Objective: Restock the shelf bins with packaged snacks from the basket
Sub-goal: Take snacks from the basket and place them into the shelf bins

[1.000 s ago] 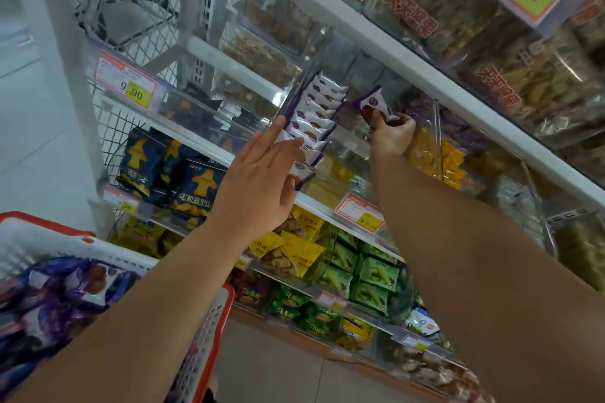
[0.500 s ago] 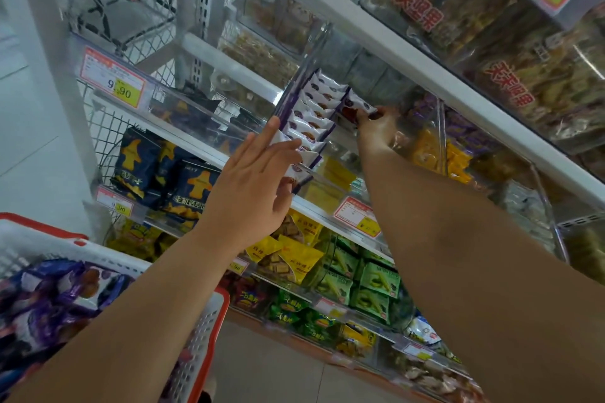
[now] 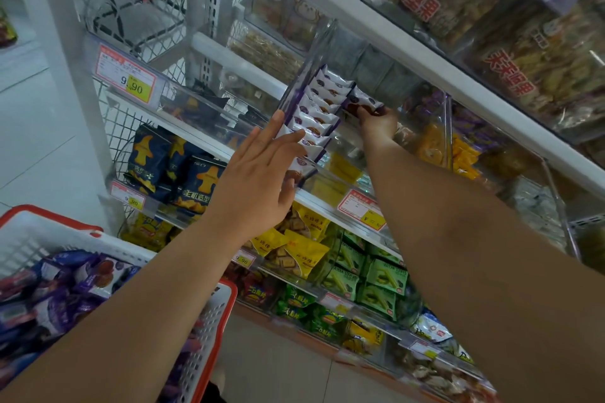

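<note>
On the middle shelf, a clear bin (image 3: 296, 85) holds a neat row of white-and-purple snack packets (image 3: 319, 114) standing on edge, one behind the other. The left hand (image 3: 258, 180) is spread flat with straight fingers, its fingertips (image 3: 278, 118) pressed against the near end and left side of that row, gripping nothing. The right hand (image 3: 378, 123) reaches deeper into the same bin and pinches a single packet (image 3: 365, 101) between curled fingers and thumb, holding it just beside the far end of the row, to its right. At lower left sits a white basket with a red rim (image 3: 209, 334), filled with more purple and blue packaged snacks (image 3: 65, 288). Below the bin, a shelf carries dark blue bags (image 3: 176, 167), then yellow bags (image 3: 291, 245) and green boxes (image 3: 376, 275) lower down. A red-and-yellow price tag (image 3: 126, 77) hangs at the upper left of the shelving.
</note>
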The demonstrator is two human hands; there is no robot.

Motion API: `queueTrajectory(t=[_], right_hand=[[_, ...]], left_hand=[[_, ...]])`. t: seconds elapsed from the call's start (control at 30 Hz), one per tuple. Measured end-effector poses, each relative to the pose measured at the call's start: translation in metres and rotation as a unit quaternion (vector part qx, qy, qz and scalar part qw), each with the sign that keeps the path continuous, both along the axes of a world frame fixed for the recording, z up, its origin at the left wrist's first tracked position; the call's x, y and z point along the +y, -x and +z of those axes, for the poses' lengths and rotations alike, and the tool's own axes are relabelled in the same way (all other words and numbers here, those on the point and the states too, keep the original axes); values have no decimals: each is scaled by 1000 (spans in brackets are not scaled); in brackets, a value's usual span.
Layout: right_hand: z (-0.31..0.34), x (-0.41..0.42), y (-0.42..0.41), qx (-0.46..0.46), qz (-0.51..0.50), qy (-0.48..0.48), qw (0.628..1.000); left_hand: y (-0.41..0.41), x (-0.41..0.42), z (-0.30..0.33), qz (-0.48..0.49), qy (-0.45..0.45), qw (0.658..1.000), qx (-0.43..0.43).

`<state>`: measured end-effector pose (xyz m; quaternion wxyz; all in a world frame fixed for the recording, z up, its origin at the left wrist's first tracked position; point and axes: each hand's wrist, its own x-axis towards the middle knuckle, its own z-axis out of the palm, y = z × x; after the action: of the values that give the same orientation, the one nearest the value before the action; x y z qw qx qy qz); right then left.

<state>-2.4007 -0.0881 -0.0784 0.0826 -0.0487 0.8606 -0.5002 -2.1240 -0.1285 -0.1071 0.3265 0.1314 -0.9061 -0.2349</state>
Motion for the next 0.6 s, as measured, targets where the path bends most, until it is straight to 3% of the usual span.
queueTrajectory(t=[0.4,0.47,0.6], right_hand=[[31,17,-26,-47,-30,17,998],[41,20,-38,2,-49,11,999],[63,35,-88,109,40,-28,993]], left_hand=[[-7,-3,14,-22,4,998,-53],[-10,-4,18,-34,-4,998,-55],[-25,-4,24,-66,1,997,-31]])
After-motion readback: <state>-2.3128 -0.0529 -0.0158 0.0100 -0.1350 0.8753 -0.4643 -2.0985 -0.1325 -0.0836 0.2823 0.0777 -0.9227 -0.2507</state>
